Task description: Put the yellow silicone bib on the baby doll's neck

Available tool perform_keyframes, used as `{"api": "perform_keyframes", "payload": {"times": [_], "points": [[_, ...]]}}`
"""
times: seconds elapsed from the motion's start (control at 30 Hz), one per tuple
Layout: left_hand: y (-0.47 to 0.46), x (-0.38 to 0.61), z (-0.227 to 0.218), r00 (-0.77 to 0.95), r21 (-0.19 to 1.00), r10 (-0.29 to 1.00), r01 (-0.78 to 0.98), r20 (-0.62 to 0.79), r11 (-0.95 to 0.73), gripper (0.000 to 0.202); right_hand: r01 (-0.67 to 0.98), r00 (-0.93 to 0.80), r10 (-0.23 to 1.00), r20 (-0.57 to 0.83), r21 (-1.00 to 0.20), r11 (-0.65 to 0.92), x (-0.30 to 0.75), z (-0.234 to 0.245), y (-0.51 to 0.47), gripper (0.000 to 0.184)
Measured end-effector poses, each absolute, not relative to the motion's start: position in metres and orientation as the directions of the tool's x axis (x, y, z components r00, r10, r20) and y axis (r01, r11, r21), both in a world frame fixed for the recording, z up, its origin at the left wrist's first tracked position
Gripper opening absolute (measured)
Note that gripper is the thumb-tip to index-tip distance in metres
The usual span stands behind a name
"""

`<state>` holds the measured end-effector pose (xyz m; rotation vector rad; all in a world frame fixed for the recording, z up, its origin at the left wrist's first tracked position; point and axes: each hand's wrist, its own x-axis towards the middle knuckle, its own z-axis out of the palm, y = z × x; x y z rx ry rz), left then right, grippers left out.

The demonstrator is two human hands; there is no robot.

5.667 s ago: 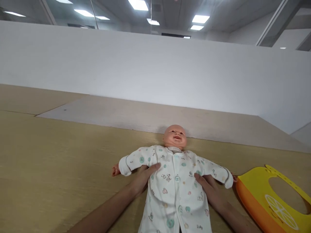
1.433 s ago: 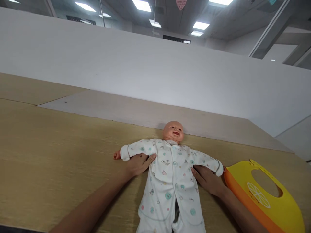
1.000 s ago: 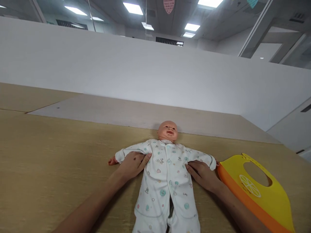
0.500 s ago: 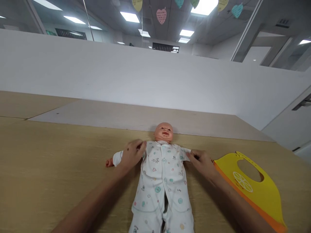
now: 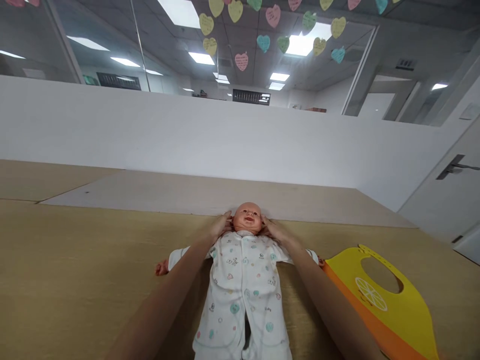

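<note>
A baby doll (image 5: 243, 285) lies on its back on the wooden surface, dressed in a white suit printed with small coloured figures. Its head (image 5: 247, 218) points away from me and its arms are spread to the sides. My left hand (image 5: 222, 225) is against the left side of the head, fingers stretched out beside the ear. On the other side, my right hand (image 5: 273, 230) touches the head near the cheek with its fingers extended. Some fingertips are hidden by the head. My forearms cross over the doll's sleeves.
To the right lies a yellow and orange bib (image 5: 405, 305) with a citrus-slice print, close to the doll's hand. A pale board (image 5: 168, 192) runs along the back against the white wall (image 5: 187, 135). A door handle (image 5: 452, 166) is at far right.
Both my hands have left the doll's upper sleeves and moved inward and away from me to the sides of its head. My view has tilted up slightly.
</note>
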<state>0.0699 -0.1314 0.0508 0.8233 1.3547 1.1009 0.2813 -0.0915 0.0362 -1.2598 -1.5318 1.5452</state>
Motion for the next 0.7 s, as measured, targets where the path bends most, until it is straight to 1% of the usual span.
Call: {"api": "perform_keyframes", "payload": {"times": [0.07, 0.17, 0.27, 0.37, 0.53, 0.63, 0.7], "points": [[-0.126, 0.069, 0.046, -0.034, 0.918, 0.932, -0.191, -0.361, 0.348, 0.047, 0.150, -0.397, 0.868, -0.296, -0.955, -0.257, 0.278, 0.037, -0.092, 0.071], [-0.119, 0.066, 0.038, -0.012, 0.903, 0.929, -0.239, -0.369, 0.356, 0.062, 0.072, -0.448, 0.828, -0.338, -0.937, -0.343, 0.276, 0.038, -0.090, 0.077], [-0.116, 0.065, 0.035, -0.012, 0.896, 0.934, -0.286, -0.358, 0.339, 0.070, 0.008, -0.417, 0.850, -0.323, -0.936, -0.352, 0.274, 0.039, -0.087, 0.074], [-0.117, 0.063, 0.035, 0.014, 0.888, 0.942, -0.328, -0.336, 0.322, 0.073, -0.034, -0.390, 0.867, -0.309, -0.937, -0.349, 0.270, 0.041, -0.087, 0.072], [-0.119, 0.061, 0.037, 0.049, 0.880, 0.958, -0.385, -0.282, 0.278, 0.081, -0.124, -0.396, 0.867, -0.301, -0.918, -0.376, 0.265, 0.045, -0.091, 0.075], [-0.119, 0.061, 0.037, 0.057, 0.889, 0.965, -0.378, -0.256, 0.258, 0.082, -0.152, -0.388, 0.878, -0.280, -0.920, -0.360, 0.262, 0.047, -0.094, 0.072], [-0.119, 0.061, 0.035, 0.046, 0.891, 0.962, -0.367, -0.269, 0.267, 0.080, -0.152, -0.385, 0.873, -0.300, -0.912, -0.381, 0.261, 0.047, -0.096, 0.073]]}}
